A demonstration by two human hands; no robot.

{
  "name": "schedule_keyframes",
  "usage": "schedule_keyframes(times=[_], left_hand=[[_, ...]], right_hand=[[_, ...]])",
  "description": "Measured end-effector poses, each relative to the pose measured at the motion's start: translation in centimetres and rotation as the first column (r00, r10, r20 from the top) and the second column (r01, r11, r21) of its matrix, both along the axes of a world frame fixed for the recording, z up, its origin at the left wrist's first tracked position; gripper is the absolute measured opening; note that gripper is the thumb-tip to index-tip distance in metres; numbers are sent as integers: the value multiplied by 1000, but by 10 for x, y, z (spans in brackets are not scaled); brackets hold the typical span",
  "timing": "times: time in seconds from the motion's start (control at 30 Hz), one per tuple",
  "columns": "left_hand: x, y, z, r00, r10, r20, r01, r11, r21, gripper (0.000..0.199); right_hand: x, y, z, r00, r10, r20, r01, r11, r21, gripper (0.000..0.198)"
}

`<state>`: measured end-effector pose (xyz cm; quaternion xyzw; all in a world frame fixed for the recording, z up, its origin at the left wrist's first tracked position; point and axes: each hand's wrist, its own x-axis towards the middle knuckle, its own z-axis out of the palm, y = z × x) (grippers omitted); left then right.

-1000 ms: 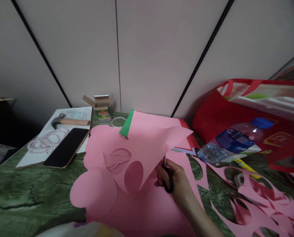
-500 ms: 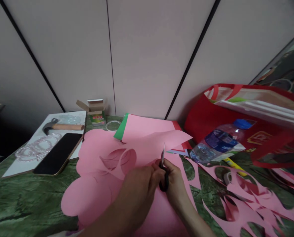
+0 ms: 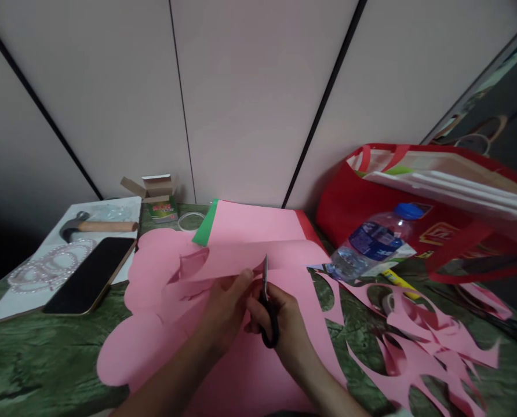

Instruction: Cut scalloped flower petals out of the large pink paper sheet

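My right hand (image 3: 280,315) is closed round the black handles of a pair of scissors (image 3: 269,321), whose blades point up and away from me. Just left of it, my left hand (image 3: 230,307) pinches the near edge of a pink paper sheet (image 3: 250,258). That sheet is raised and has cut-out openings on its left. The blades stand at its edge; whether they are parted I cannot tell. Beneath both hands lies more pink paper (image 3: 258,370), and rounded pink cut-outs (image 3: 132,350) are spread to the left.
A hammer (image 3: 106,226), beaded strands (image 3: 52,265) and a phone (image 3: 91,277) lie at left. A small open box (image 3: 161,208) stands behind. On the right are a water bottle (image 3: 371,240), a red bag (image 3: 341,200), a yellow tube (image 3: 400,282) and pink scraps (image 3: 436,353).
The pink sheet has turned and sits lower, its pointed right end no longer sticking up. My left hand has shifted left from the scissors onto the sheet's edge. The whole view has moved slightly.
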<state>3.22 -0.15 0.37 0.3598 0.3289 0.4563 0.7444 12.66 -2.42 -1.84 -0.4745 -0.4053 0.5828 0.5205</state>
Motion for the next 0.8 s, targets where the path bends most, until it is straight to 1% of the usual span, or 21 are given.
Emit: schedule_keyframes(times=[0.07,0.13,0.2,0.27,0.3,0.33,0.4,0.43,0.5,0.57,0.63,0.7,0.8], left_hand=[[-3,1,2,993,93,74,-86,992,-89,25],[-6,4,4,977,180,117,-161,974,-158,19],[-9,7,6,963,223,151,-194,964,-183,14],[-12,10,8,948,254,193,-220,959,-181,9],[-13,12,9,945,260,199,-224,957,-186,10],[-14,13,10,949,255,184,-217,955,-202,13],[-16,15,11,959,265,98,-234,941,-245,21],[-16,15,11,955,293,46,-272,927,-256,24],[-15,15,11,914,404,-26,-398,883,-249,24],[-13,15,11,873,488,-18,-480,850,-217,24],[-11,14,12,865,502,9,-489,847,-207,25],[-10,13,13,874,486,17,-472,856,-210,26],[-10,11,14,891,454,-23,-448,869,-212,33]], right_hand=[[-1,-1,1,1000,18,2,-18,1000,-16,28],[-2,-1,2,1000,23,7,-23,999,-35,30],[-2,-1,2,1000,29,10,-29,998,-47,30],[-1,0,1,999,47,14,-46,997,-63,29],[-1,0,0,998,63,20,-62,995,-73,29],[0,0,0,997,80,26,-77,994,-82,29],[1,0,-1,993,113,32,-110,990,-85,29],[1,0,-2,992,125,36,-121,989,-82,29],[2,0,-2,990,138,43,-134,988,-82,30],[2,0,-2,988,149,45,-145,986,-88,30],[2,0,-2,986,162,24,-159,982,-98,30],[1,-1,0,985,173,-17,-174,980,-98,29],[-1,-1,4,982,179,-56,-183,980,-74,28]])
